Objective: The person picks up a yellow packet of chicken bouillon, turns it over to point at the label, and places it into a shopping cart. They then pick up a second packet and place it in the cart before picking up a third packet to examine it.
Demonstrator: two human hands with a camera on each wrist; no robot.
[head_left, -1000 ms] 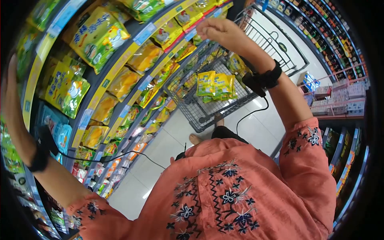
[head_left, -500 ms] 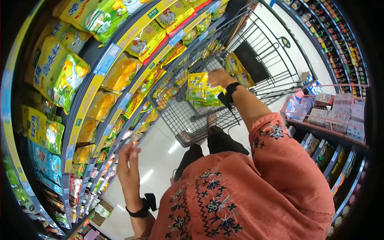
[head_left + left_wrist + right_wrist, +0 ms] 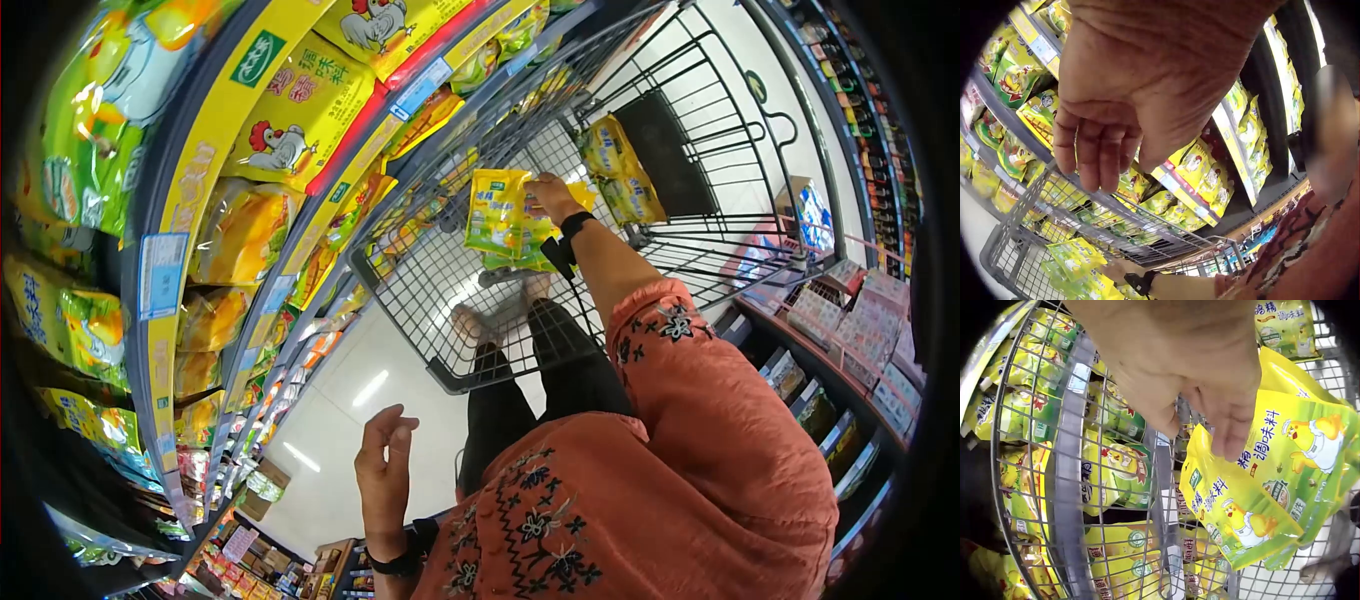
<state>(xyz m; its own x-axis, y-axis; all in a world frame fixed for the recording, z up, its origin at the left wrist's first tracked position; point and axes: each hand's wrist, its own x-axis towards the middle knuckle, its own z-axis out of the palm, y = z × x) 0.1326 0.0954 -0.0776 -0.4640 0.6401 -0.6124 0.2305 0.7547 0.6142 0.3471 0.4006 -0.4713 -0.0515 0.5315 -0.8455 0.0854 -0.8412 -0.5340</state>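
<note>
Yellow-green packets (image 3: 497, 208) (image 3: 1244, 519) lie overlapping in a wire shopping cart. My right hand (image 3: 553, 198) (image 3: 1197, 369) reaches down onto them; in the right wrist view its fingertips rest at the upper edge of the front packet, with the thumb apart from the fingers. Nothing is seen pinched between them. My left hand (image 3: 388, 475) (image 3: 1141, 94) hangs over the floor at the near side of the cart, empty, fingers loosely bent. In the left wrist view the packets (image 3: 1079, 259) sit below that hand, beside the right hand.
The cart's wire rim (image 3: 440, 385) stands before my legs. More yellow packets (image 3: 620, 170) lie farther back in the cart. Shelves of bagged goods (image 3: 300, 110) run along the left. Small boxes (image 3: 860, 330) and further shelving stand on the right.
My right hand has come down from above the cart onto the packets. The left hand has moved from the left shelf to in front of my body. The view has shifted nearer the shelves.
</note>
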